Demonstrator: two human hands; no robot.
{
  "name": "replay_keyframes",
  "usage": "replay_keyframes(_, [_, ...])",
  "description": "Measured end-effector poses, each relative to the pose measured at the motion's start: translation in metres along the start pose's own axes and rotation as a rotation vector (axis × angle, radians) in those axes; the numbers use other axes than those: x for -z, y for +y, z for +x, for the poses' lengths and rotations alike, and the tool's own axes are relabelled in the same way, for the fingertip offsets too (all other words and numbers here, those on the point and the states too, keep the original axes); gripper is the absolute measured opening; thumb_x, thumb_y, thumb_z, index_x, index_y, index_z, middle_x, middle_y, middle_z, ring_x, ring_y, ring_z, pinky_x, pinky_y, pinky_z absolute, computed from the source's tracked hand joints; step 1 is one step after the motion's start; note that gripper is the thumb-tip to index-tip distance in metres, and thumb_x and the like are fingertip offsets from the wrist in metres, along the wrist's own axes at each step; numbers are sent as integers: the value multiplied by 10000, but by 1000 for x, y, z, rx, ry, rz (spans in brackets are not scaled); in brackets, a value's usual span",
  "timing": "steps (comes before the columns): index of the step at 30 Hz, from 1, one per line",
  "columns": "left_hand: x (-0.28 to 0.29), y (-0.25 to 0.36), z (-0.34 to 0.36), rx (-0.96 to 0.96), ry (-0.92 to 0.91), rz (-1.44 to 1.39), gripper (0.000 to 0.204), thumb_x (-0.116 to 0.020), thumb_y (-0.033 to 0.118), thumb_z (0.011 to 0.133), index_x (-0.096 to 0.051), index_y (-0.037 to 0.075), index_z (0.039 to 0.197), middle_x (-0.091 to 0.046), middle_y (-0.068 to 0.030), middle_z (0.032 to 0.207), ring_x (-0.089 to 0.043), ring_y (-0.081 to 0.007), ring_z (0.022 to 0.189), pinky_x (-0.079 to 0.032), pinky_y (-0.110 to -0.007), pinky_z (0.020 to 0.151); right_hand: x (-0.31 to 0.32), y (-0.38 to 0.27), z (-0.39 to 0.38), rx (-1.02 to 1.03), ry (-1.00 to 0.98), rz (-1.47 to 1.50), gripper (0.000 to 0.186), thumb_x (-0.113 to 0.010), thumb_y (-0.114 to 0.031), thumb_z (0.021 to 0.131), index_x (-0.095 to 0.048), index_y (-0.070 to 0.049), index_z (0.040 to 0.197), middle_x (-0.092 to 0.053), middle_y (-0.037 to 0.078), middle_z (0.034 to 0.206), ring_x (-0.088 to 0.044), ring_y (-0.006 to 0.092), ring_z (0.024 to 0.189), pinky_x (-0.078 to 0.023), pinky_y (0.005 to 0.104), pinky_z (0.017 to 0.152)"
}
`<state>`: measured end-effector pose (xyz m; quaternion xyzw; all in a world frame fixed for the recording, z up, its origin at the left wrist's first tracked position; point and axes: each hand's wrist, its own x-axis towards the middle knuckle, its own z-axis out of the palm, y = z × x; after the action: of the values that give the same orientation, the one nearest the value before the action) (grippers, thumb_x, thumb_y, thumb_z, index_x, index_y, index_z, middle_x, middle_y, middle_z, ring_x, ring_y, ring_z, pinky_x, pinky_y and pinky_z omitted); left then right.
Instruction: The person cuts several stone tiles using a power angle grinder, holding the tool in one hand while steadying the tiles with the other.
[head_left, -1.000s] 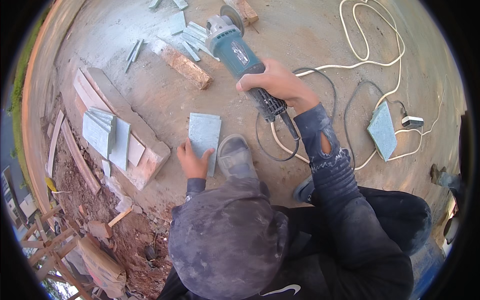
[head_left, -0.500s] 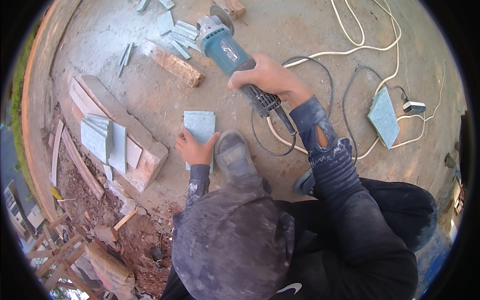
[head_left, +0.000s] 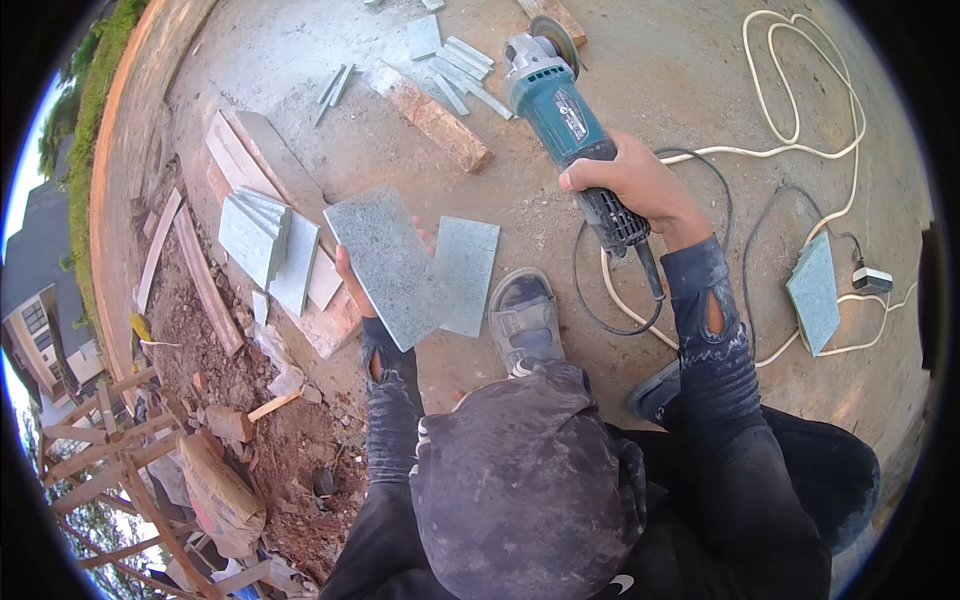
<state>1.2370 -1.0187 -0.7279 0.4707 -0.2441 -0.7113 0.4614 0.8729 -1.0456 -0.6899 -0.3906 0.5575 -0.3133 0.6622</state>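
Observation:
My left hand [head_left: 352, 282] grips a blue-grey stone tile [head_left: 388, 265] by its left edge and from behind. Tilted, the tile hangs above the ground, and most of my fingers are hidden by it. Partly overlapped by it in view, a second tile [head_left: 470, 275] lies flat beside my sandalled foot [head_left: 525, 318]. My right hand [head_left: 640, 185] is wrapped round the body of a teal and black angle grinder [head_left: 565, 115], held up to the right. Its cutting disc [head_left: 555, 46] points away from me; whether it spins cannot be told.
Stacked tiles [head_left: 250, 240] rest on a concrete block at left. Cut strips [head_left: 462, 65] and a wooden block [head_left: 430, 118] lie ahead. At right, more tiles [head_left: 815, 295] stand near a white socket [head_left: 872, 280] and looping cream cable [head_left: 735, 150]. Red rubble [head_left: 300, 470] lies lower left.
My left hand has lifted a tile off the ground, uncovering another beneath. The grinder stays in my right hand. The whole view has shifted, so ground things appear further right.

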Motion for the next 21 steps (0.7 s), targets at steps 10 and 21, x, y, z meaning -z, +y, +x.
replay_keyframes(10, [-36, 11, 47, -54, -306, -653, 1014, -623, 649, 825, -228, -23, 1474, -422, -284, 1334, -515, -403, 1134, -531, -489, 908, 1, -6, 1, -34, 10, 45, 377, -765, -237, 721, -588, -23, 977, -613, 43, 762, -599, 110, 604, -484, 245, 547])
replay_keyframes(21, [-53, 10, 46, -67, -333, -703, 949, -524, 674, 881, -203, 34, 1504, -360, -282, 1411, -479, -400, 1202, -492, -532, 932, -2, -14, -5, -44, 67, 83, 376, -770, -250, 676, -615, -23, 932, -599, 37, 751, -566, 113, 588, -444, 251, 539])
